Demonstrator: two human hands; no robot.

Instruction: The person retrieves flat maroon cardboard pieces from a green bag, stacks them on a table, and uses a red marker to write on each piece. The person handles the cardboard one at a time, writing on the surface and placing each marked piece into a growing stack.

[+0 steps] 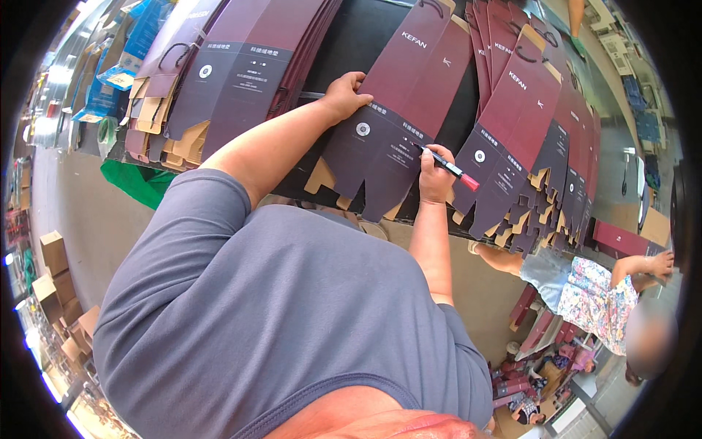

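Carton (411, 99) has black tabletop (344, 44) alongside; left fingers (355, 76) touch edge.

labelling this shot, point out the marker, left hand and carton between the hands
Marker (451, 169): head view, barrel near the red end.
Left hand (344, 95): head view, back of hand.
Carton (408, 86): head view, maroon section.

place: packing workshop | flat maroon cartons (256, 36) (rope-handled) in stacks | brown boxes (55, 254) piled | co-worker (596, 296) nearby
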